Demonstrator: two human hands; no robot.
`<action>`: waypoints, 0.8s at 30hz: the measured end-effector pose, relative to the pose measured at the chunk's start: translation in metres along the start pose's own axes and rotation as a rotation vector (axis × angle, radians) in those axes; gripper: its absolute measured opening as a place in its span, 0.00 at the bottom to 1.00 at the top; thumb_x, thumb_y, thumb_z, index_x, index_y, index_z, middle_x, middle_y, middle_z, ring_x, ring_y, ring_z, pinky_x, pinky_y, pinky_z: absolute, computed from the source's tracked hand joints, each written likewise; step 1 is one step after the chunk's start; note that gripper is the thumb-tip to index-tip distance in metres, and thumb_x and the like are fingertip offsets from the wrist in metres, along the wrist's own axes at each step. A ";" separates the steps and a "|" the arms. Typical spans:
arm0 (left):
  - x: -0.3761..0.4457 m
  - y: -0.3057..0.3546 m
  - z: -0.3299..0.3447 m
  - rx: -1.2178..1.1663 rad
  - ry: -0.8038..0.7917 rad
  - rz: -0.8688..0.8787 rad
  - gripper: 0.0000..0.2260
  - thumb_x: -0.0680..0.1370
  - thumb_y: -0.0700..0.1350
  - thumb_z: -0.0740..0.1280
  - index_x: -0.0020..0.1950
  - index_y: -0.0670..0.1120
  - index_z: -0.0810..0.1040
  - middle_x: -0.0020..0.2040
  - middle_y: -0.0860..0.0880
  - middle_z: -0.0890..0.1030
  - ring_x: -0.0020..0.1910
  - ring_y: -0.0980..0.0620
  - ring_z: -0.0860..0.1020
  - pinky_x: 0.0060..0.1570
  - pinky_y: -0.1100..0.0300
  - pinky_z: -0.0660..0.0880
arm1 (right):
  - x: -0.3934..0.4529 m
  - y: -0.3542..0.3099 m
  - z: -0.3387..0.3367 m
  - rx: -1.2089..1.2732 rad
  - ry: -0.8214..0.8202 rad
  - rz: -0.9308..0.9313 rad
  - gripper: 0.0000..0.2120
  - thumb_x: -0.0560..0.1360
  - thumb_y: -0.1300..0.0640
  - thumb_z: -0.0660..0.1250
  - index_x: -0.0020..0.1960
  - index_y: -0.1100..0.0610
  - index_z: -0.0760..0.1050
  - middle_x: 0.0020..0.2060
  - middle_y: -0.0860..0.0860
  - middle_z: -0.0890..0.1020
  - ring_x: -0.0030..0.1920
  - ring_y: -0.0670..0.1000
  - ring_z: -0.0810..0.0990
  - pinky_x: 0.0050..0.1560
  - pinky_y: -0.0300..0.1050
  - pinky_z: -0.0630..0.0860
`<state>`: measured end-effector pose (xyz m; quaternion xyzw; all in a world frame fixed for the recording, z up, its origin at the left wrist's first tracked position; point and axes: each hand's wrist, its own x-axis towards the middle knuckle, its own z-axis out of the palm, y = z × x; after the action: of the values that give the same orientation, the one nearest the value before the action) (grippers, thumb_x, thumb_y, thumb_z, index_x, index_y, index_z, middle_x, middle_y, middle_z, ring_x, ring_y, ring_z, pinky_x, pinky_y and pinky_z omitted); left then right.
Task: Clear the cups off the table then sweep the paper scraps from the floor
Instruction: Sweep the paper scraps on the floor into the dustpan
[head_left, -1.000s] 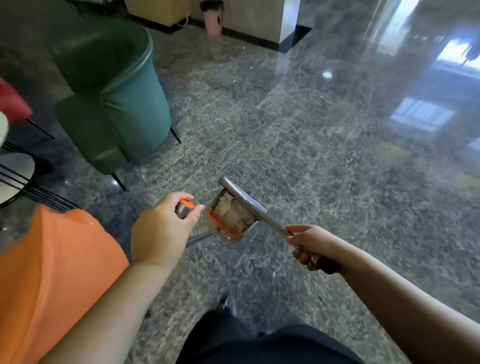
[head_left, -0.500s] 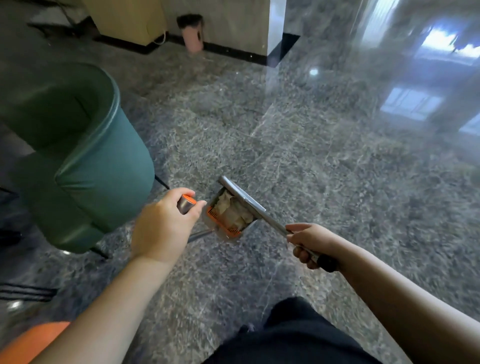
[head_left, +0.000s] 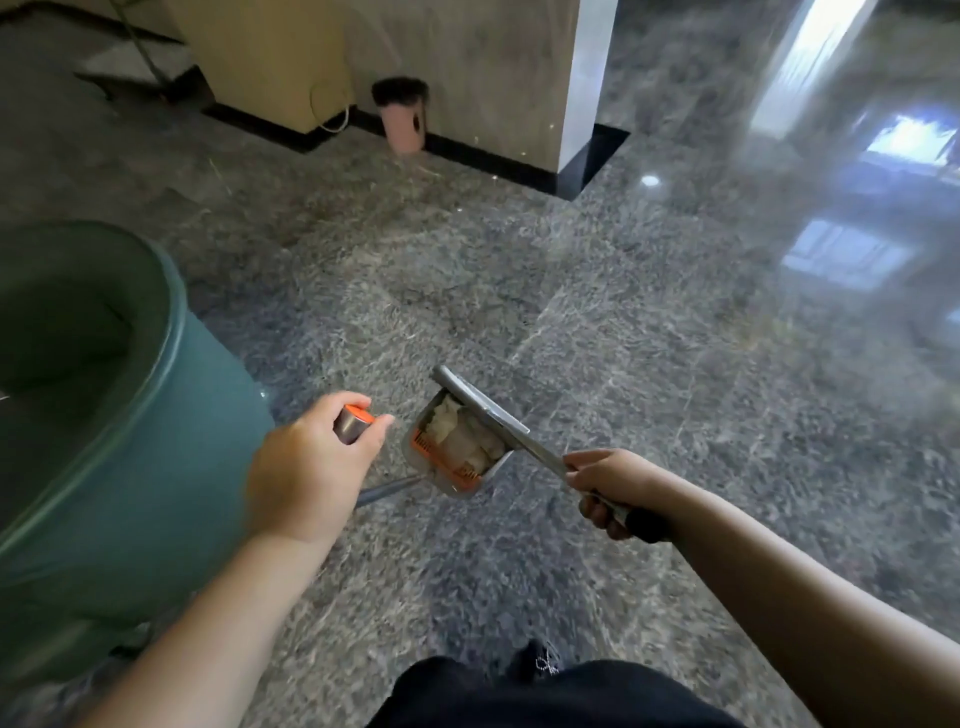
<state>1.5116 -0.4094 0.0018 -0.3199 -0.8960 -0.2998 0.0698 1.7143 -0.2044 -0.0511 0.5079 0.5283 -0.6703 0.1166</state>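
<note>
My left hand (head_left: 306, 467) grips the orange-capped grey top of the dustpan handle (head_left: 353, 423). The dustpan (head_left: 451, 452) hangs below it, just above the floor, with crumpled white paper scraps (head_left: 460, 434) inside. My right hand (head_left: 610, 488) grips the black-ended handle of a grey broom (head_left: 498, 415), whose head lies across the dustpan's open top. No cups or table are in view.
A teal armchair (head_left: 130, 441) stands close at my left. A pink bin with a black liner (head_left: 402, 117) sits by the wall at the back, beside a pillar corner (head_left: 587, 93). Polished stone floor (head_left: 623, 338) spreads ahead and to the right.
I have walked forward past the armchair toward the pink bin; the chair has slid left and nearer. Both hands keep the same hold on dustpan and broom.
</note>
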 end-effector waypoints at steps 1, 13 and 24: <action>0.019 0.003 0.006 0.012 0.009 0.000 0.11 0.70 0.54 0.76 0.47 0.50 0.83 0.35 0.44 0.83 0.35 0.38 0.80 0.35 0.52 0.76 | 0.011 -0.020 -0.006 -0.006 -0.004 0.008 0.10 0.80 0.61 0.59 0.46 0.49 0.74 0.20 0.51 0.69 0.18 0.46 0.65 0.23 0.31 0.61; 0.285 -0.013 0.109 0.047 0.023 0.015 0.10 0.70 0.52 0.77 0.47 0.50 0.83 0.35 0.43 0.83 0.34 0.38 0.81 0.32 0.51 0.77 | 0.189 -0.242 -0.045 -0.021 -0.027 -0.002 0.10 0.80 0.61 0.58 0.51 0.48 0.75 0.21 0.50 0.70 0.19 0.46 0.66 0.23 0.32 0.61; 0.530 0.002 0.194 0.056 0.013 0.028 0.11 0.70 0.52 0.77 0.47 0.49 0.83 0.34 0.43 0.83 0.33 0.38 0.81 0.31 0.53 0.75 | 0.328 -0.447 -0.106 0.001 -0.040 -0.032 0.10 0.80 0.61 0.58 0.52 0.50 0.76 0.21 0.50 0.68 0.19 0.46 0.64 0.22 0.31 0.60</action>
<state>1.1096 -0.0134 0.0131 -0.3285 -0.8990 -0.2757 0.0889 1.3142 0.1932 -0.0432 0.4860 0.5336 -0.6824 0.1158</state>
